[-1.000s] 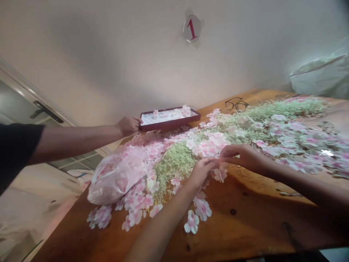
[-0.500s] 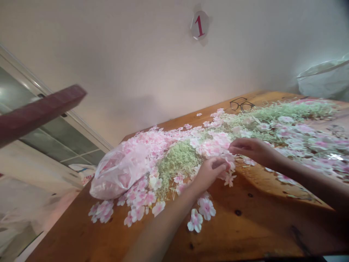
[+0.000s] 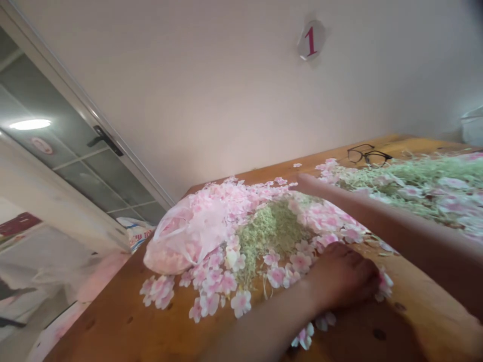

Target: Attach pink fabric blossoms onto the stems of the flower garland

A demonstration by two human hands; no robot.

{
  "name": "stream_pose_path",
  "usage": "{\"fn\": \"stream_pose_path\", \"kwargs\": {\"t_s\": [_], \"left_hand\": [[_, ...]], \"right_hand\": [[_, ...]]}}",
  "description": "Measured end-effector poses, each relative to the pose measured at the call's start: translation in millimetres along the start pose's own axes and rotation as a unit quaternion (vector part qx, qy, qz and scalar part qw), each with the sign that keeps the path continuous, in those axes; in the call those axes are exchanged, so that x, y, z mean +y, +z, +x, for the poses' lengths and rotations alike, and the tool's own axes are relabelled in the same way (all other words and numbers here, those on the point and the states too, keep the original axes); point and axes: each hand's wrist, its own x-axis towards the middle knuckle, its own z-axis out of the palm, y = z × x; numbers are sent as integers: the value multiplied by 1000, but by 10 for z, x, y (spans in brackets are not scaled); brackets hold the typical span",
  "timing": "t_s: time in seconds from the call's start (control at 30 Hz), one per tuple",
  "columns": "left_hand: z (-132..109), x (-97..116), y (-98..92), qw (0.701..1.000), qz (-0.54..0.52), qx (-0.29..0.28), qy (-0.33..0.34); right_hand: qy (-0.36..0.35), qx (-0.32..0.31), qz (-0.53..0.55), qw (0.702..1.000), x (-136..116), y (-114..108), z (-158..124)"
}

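Touching blossoms | left hand (image 3: 341, 276) curled, fingertips on artificial pink blossoms (image 3: 385, 285) right of the plastic bag (image 3: 184, 236) | right forearm (image 3: 396, 221) across the desk (image 3: 113, 317), its hand's grip unclear

**Head-worn camera view, looking forward and down across a wooden surface (image 3: 113, 322).**
Close above the surface, the tilted frame takes in a wall (image 3: 211, 100) beyond and a glazed door (image 3: 86, 171) at left.
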Motion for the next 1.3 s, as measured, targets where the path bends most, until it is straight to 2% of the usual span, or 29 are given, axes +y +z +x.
{"fn": "stream_pose_path", "kwargs": {"t_s": [0.13, 0.23, 0.37, 0.57, 0.63, 0.7, 0.77, 0.8, 0.87, 0.9, 0.93, 1.0, 1.13, 1.2, 1.3], "left_hand": [[-8, -20, 68, 998, 45, 23, 30], [-9, -35, 87, 998, 46, 36, 35], [0, -39, 55, 998, 40, 32, 26], [9, -25, -19, 1000, 6, -7, -1], [12, -35, -43, 1000, -21, 5, -18], [14, -61, -78, 994, -69, 46, -76], [14, -102, -128, 969, -129, 101, -183], [14, -124, -156, 947, -167, 129, -242], [18, -161, -206, 884, -251, 197, -343], [23, -173, -223, 853, -295, 222, -369], [30, -179, -232, 826, -338, 240, -382], [47, -179, -223, 794, -412, 236, -381], [60, -190, -139, 789, -452, 181, -376], [54, -216, -103, 786, -442, 196, -386], [52, -255, -79, 756, -466, 226, -401]], "right_hand": [[42, -20, -5, 999, 70, 290, 162], [61, -8, 8, 998, 150, 306, 128], [76, 6, 51, 996, 213, 88, 9], [80, -51, 156, 983, 203, -300, -473], [95, -62, 191, 975, 199, -415, -699], [110, -71, 243, 961, 195, -528, -934], [117, -80, 303, 942, 186, -623, -1164], [119, -81, 325, 935, 178, -655, -1271], [122, -76, 346, 927, 159, -676, -1455], [125, -71, 350, 925, 149, -663, -1529], [127, -66, 355, 924, 141, -634, -1588], [125, -61, 362, 922, 135, -545, -1664], [106, -44, 354, 928, 178, -378, -1701], [99, -39, 363, 926, 222, -355, -1705], [117, -28, 385, 915, 290, -382, -1726]]}}
